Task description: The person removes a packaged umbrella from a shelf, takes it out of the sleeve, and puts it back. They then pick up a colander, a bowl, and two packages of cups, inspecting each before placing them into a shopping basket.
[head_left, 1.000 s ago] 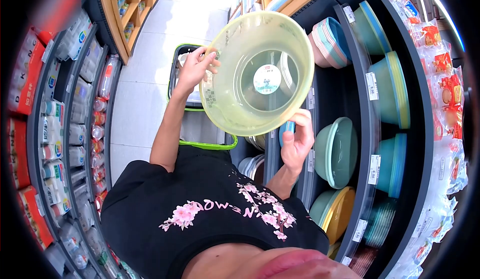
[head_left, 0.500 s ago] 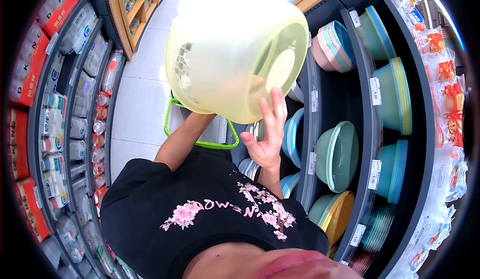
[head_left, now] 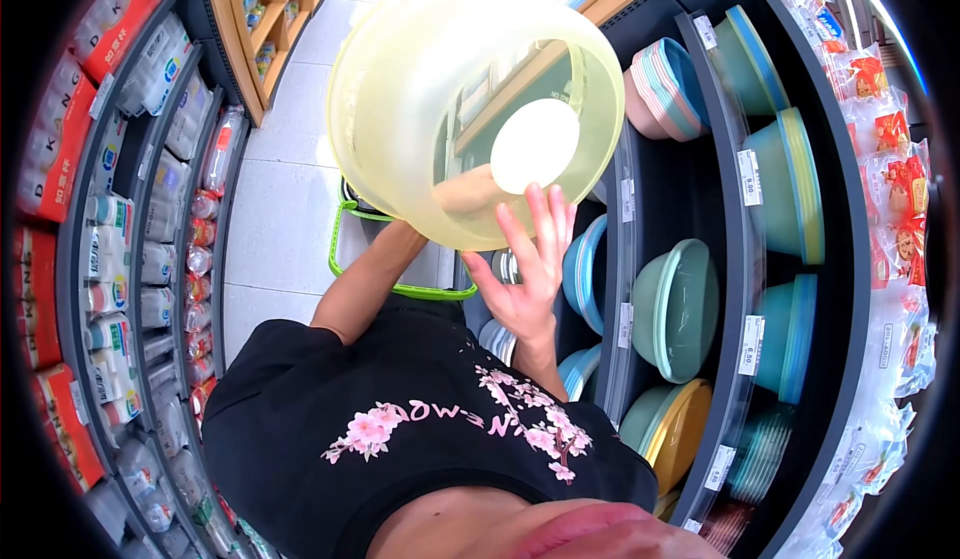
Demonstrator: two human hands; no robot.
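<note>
A translucent yellow plastic basin (head_left: 400, 109) is held up in front of me, its round white base turned toward the camera. My left arm reaches up from the left, and my left hand (head_left: 468, 195) shows only as a blur through the plastic, gripping the basin from behind. Just below the base, my right hand (head_left: 525, 274) has its fingers spread, with the fingertips touching the basin's underside.
A green-rimmed shopping basket (head_left: 410, 291) hangs below the basin over the white tiled floor. Dark shelves on the right hold stacked green, blue, pink and yellow basins (head_left: 675, 309) and price tags. Bottles and red packs (head_left: 60, 149) line the left shelves.
The basin has been raised and turned over, from its open side facing me to its base facing me. My right hand let go of the rim and now touches the underside with spread fingers.
</note>
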